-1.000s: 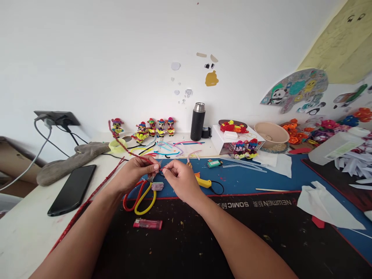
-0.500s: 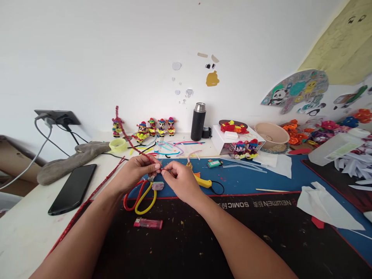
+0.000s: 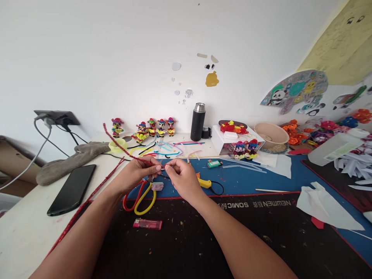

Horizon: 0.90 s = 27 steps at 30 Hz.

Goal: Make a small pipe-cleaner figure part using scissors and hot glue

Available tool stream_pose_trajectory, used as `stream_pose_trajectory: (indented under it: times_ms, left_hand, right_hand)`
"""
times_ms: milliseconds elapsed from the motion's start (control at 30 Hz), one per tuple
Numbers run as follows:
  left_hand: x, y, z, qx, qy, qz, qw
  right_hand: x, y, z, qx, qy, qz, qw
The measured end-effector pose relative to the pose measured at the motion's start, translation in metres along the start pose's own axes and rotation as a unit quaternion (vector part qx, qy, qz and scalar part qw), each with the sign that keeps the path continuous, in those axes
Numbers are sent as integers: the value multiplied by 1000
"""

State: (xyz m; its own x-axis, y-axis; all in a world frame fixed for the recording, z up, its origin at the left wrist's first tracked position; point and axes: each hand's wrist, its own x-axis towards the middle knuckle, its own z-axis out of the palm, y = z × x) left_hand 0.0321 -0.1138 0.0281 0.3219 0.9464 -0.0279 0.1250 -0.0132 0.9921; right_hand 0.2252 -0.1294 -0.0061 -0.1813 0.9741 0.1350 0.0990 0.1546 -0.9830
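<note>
I have the grip of my left hand (image 3: pixel 139 169) pinched shut on a fuzzy red pipe cleaner (image 3: pixel 120 146), its free end towards ten o'clock. My right hand (image 3: pixel 183 179), just beside it, pinches its other end. Red-and-yellow-handled metal scissors (image 3: pixel 143 196) lie at seven o'clock, above a pink plastic lighter (image 3: pixel 147 224). The black mat (image 3: pixel 180 240) gives me open room at six; the white table's (image 3: pixel 26 228) edge runs at eight.

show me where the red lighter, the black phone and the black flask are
red lighter (image 3: pixel 147 224): head view, now, on the middle of its body
black phone (image 3: pixel 71 190): head view, now, on the middle of its dark face
black flask (image 3: pixel 197 124): head view, now, on its black side below the silver top
</note>
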Motion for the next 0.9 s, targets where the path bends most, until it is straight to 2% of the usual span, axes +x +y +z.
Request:
stream_pose_trajectory:
  times_ms: [200, 467, 633, 767, 900]
  left_hand:
    - [-1, 2, 1, 21, 18, 19, 999]
    - [-2, 3, 2, 12, 9, 0, 1000]
    - [0, 0, -2, 3, 2, -8, 1000]
    - [-1, 1, -5, 71, -4, -3, 997]
    - [-2, 2, -5, 82, -2, -1, 997]
  right_hand:
    - [0, 1, 0, -6, -2, -7, 1000]
    - [-1, -3, 0, -33, 4, -17, 999]
    - [-4, -7, -2, -61, -27, -29, 997]
    - [-7, -12, -3, -125, -63, -30, 990]
    - [-8, -14, -1, -135, -59, -16, 989]
